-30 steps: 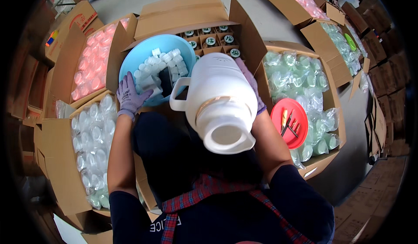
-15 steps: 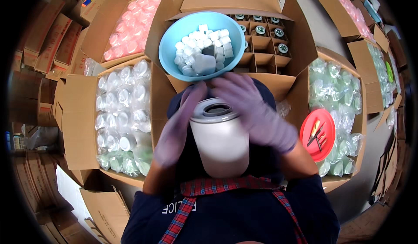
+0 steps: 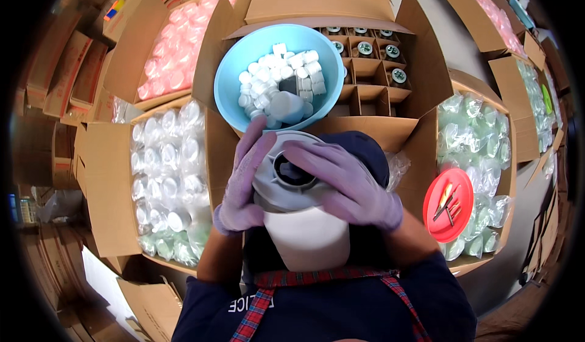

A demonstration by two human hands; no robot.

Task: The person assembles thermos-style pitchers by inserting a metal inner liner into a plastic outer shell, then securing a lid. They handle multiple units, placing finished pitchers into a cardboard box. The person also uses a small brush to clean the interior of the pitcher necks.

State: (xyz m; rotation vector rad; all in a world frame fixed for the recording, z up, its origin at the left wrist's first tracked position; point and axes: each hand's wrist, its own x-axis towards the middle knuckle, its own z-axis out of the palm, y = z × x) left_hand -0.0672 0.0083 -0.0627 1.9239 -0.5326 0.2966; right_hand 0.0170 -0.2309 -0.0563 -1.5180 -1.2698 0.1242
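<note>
A white cylindrical container stands upright in front of my body, close to the apron. Above its top is a grey round lid with a dark hole in the middle, tilted so its face shows. My left hand, in a pale purple glove, grips the lid's left edge with its fingers pointing up. My right hand, gloved alike, lies across the lid's right side, fingertips reaching the hole. The fingers hide part of the rim. Whether the lid still touches the container all round I cannot tell.
Beyond my hands, a blue basin holds many small white caps. Behind it a divided carton holds several bottles. Open cartons of bagged clear, pink and green items surround me. A red dish with small tools sits at right.
The grey lid has tipped up, so its face and hole now show more broadly. Both hands have closed in on its edges. The whole view has shifted slightly.
</note>
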